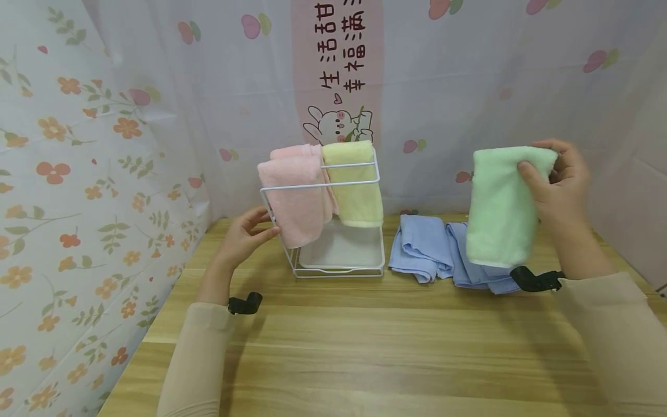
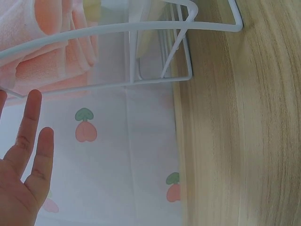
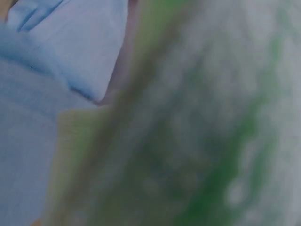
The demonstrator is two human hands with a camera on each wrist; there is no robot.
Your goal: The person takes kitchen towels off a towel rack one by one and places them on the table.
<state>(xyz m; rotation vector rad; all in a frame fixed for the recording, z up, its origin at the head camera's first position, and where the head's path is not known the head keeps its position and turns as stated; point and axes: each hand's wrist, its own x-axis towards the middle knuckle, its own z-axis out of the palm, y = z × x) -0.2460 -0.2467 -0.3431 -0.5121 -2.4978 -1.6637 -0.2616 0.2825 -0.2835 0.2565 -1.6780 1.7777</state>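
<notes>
My right hand pinches a folded mint-green towel at its top corner, the thumb across the front. The towel hangs in the air before the blue cloths; in the right wrist view a blurred green and white surface fills most of the picture. A white wire rack stands to the left, a pink towel and a yellow towel draped over its top bars. My left hand is at the rack's left side, fingertips against the wire. Its fingers look straight in the left wrist view.
Two folded blue cloths lie right of the rack, one partly behind the green towel. A white tray sits in the rack's base. Behind the wooden table hangs a printed curtain, with a flowered one at left.
</notes>
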